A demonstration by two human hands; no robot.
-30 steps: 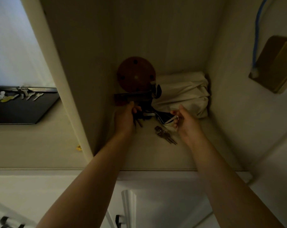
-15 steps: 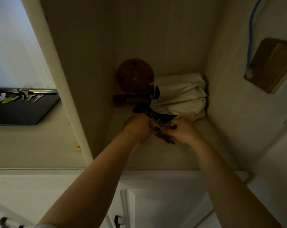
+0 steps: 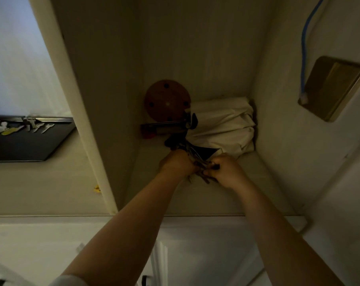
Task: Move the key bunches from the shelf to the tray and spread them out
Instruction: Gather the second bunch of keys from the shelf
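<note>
Hands drawn together: left hand (image 3: 176, 165), right hand (image 3: 226, 171) clutching key bunches (image 3: 202, 172).

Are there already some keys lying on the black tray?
Yes, several loose keys lie along the far edge of the tray.

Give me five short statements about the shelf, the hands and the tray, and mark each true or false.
1. Both hands, left hand and right hand, meet on the key bunches inside the shelf. True.
2. The black tray holds no keys. False: several loose keys lie along its far edge.
3. A round reddish-brown disc leans at the back of the shelf. True.
4. The folded white cloth lies on the tray. False: it sits in the shelf's back right corner.
5. The blue cable runs into the shelf. False: it hangs outside, on the right.
</note>
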